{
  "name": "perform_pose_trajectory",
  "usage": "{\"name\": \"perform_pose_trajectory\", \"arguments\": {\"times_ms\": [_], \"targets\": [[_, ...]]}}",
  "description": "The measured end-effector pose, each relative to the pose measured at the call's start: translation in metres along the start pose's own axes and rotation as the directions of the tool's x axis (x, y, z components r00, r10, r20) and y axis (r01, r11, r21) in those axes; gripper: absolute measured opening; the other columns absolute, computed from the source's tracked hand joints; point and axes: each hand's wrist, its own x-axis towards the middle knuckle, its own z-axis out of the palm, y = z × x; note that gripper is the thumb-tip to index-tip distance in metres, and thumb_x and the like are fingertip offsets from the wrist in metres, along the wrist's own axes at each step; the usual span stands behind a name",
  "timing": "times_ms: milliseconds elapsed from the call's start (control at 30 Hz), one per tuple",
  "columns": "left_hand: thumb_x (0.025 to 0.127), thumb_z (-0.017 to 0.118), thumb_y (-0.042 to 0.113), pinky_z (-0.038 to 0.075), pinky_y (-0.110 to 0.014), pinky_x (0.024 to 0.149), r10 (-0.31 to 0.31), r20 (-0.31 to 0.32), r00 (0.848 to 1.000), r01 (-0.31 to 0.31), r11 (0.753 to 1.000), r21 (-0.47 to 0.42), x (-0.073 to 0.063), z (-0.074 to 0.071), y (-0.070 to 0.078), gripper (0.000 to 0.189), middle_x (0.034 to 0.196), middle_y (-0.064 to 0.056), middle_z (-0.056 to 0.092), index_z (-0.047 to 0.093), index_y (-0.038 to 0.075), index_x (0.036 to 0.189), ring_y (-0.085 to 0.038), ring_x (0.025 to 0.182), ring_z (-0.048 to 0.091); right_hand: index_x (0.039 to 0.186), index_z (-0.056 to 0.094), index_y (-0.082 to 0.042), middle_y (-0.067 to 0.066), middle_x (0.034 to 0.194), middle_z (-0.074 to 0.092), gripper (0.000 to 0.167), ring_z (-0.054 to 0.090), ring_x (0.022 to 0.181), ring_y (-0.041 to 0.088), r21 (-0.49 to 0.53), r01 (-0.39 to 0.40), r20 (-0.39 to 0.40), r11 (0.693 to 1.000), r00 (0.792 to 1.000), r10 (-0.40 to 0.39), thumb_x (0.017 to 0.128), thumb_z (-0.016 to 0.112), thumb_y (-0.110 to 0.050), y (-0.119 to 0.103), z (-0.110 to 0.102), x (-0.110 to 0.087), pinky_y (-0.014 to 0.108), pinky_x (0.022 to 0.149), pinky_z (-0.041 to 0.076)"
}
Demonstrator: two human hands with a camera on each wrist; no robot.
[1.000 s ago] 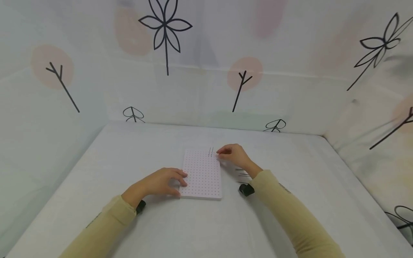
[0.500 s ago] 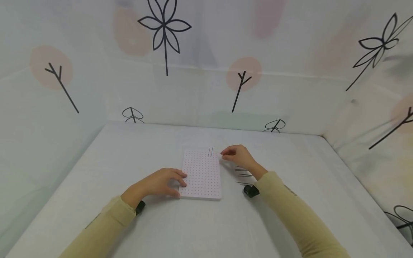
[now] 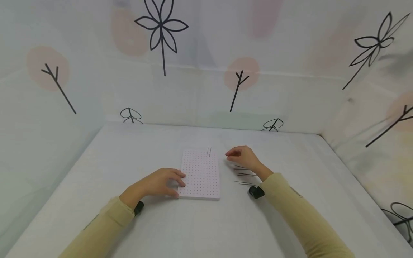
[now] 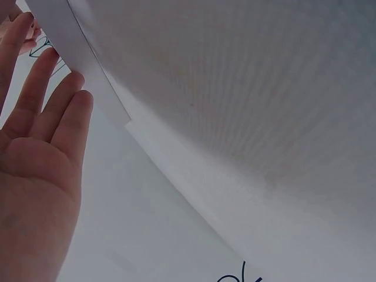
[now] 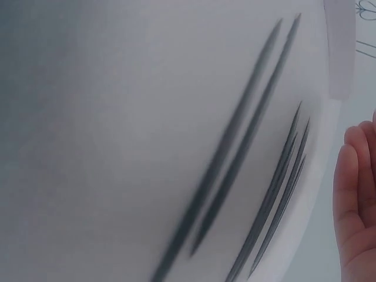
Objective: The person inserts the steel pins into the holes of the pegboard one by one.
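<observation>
A white board (image 3: 200,175) dotted with rows of small holes lies mid-table in the head view. Two thin dark sticks (image 3: 207,152) stand upright near its far right corner. My left hand (image 3: 159,181) rests at the board's left edge, fingers spread, fingertips on the top. In the left wrist view the left hand's fingers (image 4: 69,120) reach to the board's side (image 4: 88,64). My right hand (image 3: 246,157) hovers right of the board, thumb and fingertips close together, with nothing visible between them. Below it, several loose dark sticks (image 5: 247,135) lie on the table.
A white cloth covers the table (image 3: 145,229). Patterned fabric walls (image 3: 200,96) rise at the back and sides. A black wrist camera (image 3: 256,192) sits under the right sleeve, near the loose sticks.
My right hand has moved right, away from the board's far right corner, uncovering more of the loose sticks. The left hand stays on the board's left edge. The head view has shifted slightly.
</observation>
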Motion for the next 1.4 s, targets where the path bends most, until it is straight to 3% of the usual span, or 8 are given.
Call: {"name": "perform_pose_trajectory", "arguments": {"times_ms": [867, 1400], "targets": [[0.073, 0.079, 0.021, 0.032, -0.049, 0.103, 0.009, -0.004, 1.000, -0.009, 1.000, 0.002, -0.001, 0.000, -0.002, 0.027, 0.127, -0.003, 0.056, 0.071, 0.020, 0.099, -0.029, 0.124, 0.043, 0.099, 0.070, -0.005, 0.005, 0.096, 0.067, 0.016, 0.060, 0.091, 0.021, -0.018, -0.001, 0.016, 1.000, 1.000, 0.001, 0.084, 0.069, -0.012, 0.020, -0.025, -0.020, 0.038, 0.082, 0.049], [0.073, 0.079, 0.020, 0.032, -0.049, 0.103, 0.007, -0.004, 1.000, -0.007, 1.000, -0.012, 0.000, 0.001, -0.001, 0.027, 0.126, -0.002, 0.056, 0.071, 0.020, 0.099, -0.028, 0.124, 0.044, 0.089, 0.070, -0.006, 0.002, 0.089, 0.065, 0.009, 0.056, 0.084, 0.017, -0.085, -0.055, 0.116, 0.995, 0.991, 0.065, 0.082, 0.071, -0.011, 0.034, -0.032, -0.021, 0.032, 0.076, 0.046]]}}
